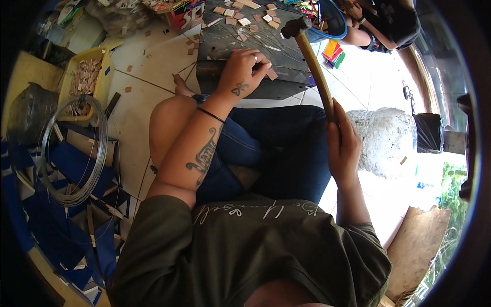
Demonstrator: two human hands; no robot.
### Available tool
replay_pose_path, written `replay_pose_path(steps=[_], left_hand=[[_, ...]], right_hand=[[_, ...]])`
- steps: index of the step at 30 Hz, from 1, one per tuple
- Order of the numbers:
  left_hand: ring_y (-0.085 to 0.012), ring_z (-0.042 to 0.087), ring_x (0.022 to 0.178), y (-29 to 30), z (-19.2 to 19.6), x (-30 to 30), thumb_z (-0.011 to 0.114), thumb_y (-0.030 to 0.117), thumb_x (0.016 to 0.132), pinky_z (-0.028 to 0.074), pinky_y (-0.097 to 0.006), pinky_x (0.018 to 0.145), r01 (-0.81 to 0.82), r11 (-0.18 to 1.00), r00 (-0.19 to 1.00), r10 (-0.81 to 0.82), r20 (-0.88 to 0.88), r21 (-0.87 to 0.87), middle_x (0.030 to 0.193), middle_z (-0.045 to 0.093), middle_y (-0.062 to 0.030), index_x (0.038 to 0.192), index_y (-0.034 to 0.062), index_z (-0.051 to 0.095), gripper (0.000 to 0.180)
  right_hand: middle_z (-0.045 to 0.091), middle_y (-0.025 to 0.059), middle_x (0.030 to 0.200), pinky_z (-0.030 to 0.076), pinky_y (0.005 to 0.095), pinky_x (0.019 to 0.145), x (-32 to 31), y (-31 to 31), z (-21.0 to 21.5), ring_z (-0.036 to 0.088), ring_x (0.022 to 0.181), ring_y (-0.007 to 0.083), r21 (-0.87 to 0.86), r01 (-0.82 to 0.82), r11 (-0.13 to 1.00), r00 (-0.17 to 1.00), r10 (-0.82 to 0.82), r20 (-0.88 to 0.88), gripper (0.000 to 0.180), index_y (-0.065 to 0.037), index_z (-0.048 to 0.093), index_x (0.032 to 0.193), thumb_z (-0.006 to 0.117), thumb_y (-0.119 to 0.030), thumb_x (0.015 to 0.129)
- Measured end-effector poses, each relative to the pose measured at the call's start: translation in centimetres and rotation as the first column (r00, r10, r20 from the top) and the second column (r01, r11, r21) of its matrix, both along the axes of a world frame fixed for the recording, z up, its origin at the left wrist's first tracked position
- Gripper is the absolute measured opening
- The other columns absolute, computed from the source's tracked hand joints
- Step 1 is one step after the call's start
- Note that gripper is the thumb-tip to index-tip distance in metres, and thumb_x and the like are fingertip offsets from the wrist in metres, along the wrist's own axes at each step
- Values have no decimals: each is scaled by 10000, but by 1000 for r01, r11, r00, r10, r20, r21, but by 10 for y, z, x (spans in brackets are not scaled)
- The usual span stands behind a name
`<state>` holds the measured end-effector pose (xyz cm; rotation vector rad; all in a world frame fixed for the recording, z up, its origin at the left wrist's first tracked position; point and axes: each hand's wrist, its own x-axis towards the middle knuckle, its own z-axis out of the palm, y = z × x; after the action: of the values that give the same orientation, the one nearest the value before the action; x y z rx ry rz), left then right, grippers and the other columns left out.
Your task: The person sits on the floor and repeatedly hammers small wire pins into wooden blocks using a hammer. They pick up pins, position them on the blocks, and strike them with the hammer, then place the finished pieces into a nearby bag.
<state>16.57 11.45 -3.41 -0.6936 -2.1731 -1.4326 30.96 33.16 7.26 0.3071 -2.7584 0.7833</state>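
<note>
My left hand [243,72] is over the near edge of a dark low table [215,43], its fingers pinched together. At its fingertips shows a small reddish-brown wooden tile [271,74]; the grip itself is partly hidden by the fingers. My right hand [342,146] is wrapped round the lower end of a hammer [314,66] with a wooden handle. The hammer is raised, with its dark metal head up near the table's right side. Several loose wooden tiles [244,22] and thin wires or sticks lie scattered on the tabletop.
At left stand a yellow bin [106,77] of small wooden pieces, a coil of wire [102,148] and blue panels [76,158]. A blue basin [335,31] and another person [391,23] are at the far right. A wrapped whitish bundle [386,143] sits beside my right hand.
</note>
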Motion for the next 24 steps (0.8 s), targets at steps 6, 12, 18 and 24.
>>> replay_pose_path(steps=[6,12,18,24], left_hand=[[-311,614,769,0,-1,0,659,100,813,460,-398,750,-15,1000,999,15,-32,-7,748,641,-106,725,24,631,120],[-295,625,778,-1,-1,0,665,105,823,465,-379,775,-29,998,999,28,-31,-47,768,650,-95,749,25,647,111],[-306,610,768,0,-2,-2,669,99,804,453,-399,751,-32,999,998,29,-60,-36,742,634,-97,715,30,627,120],[-300,605,783,1,-6,-3,672,103,804,447,-394,765,-37,998,996,33,-79,-53,755,635,-98,724,30,638,113]], right_hand=[[637,185,962,518,379,703,7,0,1,665,808,331,66,-37,997,998,33,58,450,-97,506,1368,531,-25,924],[624,170,941,514,375,685,6,2,-3,649,772,311,36,-65,997,982,70,-176,468,-111,509,1369,538,-6,913],[595,140,870,502,383,655,8,4,-6,630,728,300,61,-49,997,990,57,-126,481,-112,508,1367,549,3,902],[601,153,899,502,377,657,7,4,-10,623,725,306,51,-76,996,996,78,-39,491,-105,490,1380,531,16,906]])
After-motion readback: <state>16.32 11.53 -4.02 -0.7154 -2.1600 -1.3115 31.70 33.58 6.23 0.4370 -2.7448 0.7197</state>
